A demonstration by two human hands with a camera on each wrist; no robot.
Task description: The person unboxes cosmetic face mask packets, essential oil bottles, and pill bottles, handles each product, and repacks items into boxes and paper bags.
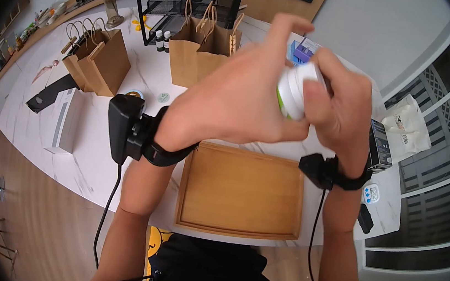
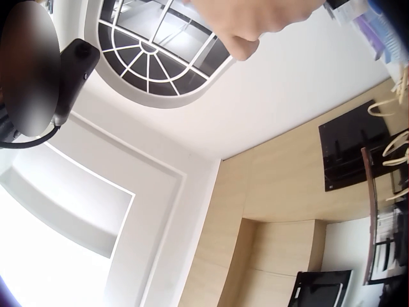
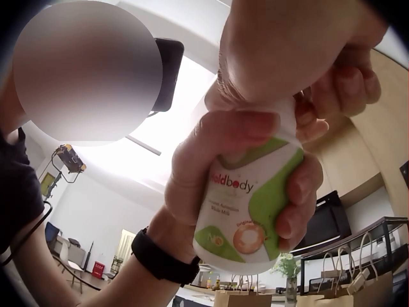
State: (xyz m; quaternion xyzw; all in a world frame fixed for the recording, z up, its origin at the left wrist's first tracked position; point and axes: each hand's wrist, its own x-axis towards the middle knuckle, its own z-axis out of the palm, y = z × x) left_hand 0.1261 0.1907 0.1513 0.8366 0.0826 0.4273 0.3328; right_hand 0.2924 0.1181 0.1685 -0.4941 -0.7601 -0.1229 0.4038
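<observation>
Both hands are raised over the wooden tray (image 1: pixel 237 232), with a white plastic bottle (image 3: pixel 255 217) between them. My left hand (image 1: pixel 241 95) wraps its fingers and thumb around the bottle's body. Green and white label areas and the letters "body" show between those fingers in the right wrist view. At the bottle's white cap (image 1: pixel 299 88), my right hand (image 1: pixel 346 101) grips with curled fingers and thumb. The bottle is tilted, and the left hand hides most of it in the head view. Part of a hand shows at the top edge of the left wrist view.
Brown paper bags (image 1: pixel 109 63) stand at the table's left and back, near two small dark bottles (image 1: pixel 163 41) and a black mesh rack (image 1: pixel 165 6). A white box (image 1: pixel 63 122) lies left. Right are a dark box (image 1: pixel 381 147), a white bag (image 1: pixel 408 131) and a small timer (image 1: pixel 371 194).
</observation>
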